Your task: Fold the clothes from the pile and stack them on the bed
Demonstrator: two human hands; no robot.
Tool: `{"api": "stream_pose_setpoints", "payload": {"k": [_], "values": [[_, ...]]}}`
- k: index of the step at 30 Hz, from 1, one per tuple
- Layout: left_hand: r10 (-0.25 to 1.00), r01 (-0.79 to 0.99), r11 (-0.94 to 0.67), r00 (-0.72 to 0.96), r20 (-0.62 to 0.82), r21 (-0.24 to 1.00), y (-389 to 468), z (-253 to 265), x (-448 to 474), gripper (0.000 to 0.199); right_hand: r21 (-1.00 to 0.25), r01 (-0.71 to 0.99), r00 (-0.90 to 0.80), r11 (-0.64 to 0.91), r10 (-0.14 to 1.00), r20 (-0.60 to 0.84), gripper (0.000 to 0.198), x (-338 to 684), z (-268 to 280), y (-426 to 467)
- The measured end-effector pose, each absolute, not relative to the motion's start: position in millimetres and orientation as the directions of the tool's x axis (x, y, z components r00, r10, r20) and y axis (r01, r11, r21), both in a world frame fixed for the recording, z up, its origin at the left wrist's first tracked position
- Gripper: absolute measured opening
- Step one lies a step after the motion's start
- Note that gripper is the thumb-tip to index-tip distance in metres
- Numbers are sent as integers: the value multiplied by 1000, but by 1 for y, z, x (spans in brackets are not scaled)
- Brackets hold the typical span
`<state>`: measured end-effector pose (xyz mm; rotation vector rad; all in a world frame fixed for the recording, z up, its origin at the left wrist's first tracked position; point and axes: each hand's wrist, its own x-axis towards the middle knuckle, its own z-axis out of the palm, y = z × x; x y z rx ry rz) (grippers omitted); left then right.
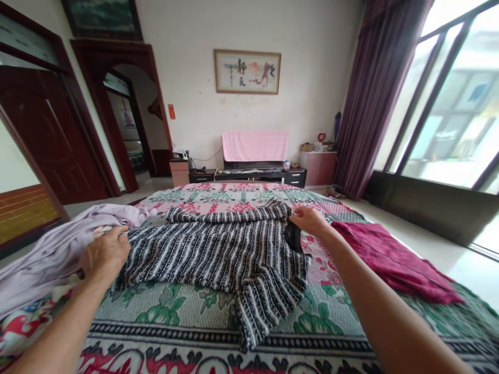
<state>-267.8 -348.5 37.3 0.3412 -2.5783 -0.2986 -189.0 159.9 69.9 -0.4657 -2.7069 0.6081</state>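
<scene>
On blanket [166, 309], L hand [107, 250] & R hand [311, 220] pinch striped top [210, 252].

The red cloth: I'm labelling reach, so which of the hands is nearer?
Right. The right hand is just left of the red cloth; the left hand is farther left, across the striped garment, beside the lilac fabric.

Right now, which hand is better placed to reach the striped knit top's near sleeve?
Probably the right hand, at the neckline, nearer that sleeve; the left hand is at the hem.
</scene>
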Motion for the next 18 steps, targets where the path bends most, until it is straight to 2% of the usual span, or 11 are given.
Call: {"api": "stream_pose_setpoints", "payload": {"k": [2,5,7,11,15,18], "values": [[-300,-202,950,-804,514,239,-348,37,-269,49,-446,404,-810,799,539,232,53,-198,47,183],[-287,-206,955,-826,485,215,-349,34,-274,49,-480,495,-752,724,634,179,68,-204,22,199],[-257,-197,962,-886,386,188,-351,32,-280,50,-495,512,-744,702,651,154,71,-207,15,198],[-168,-142,975,-975,146,173,-363,26,-295,67,-461,525,-751,715,644,145,74,-215,19,187],[-173,-153,972,-980,101,179,-379,19,-305,69,-438,529,-754,727,639,149,66,-231,24,182],[-178,-155,966,-979,95,208,-386,15,-306,66,-480,502,-763,720,630,147,53,-248,20,189]]}}
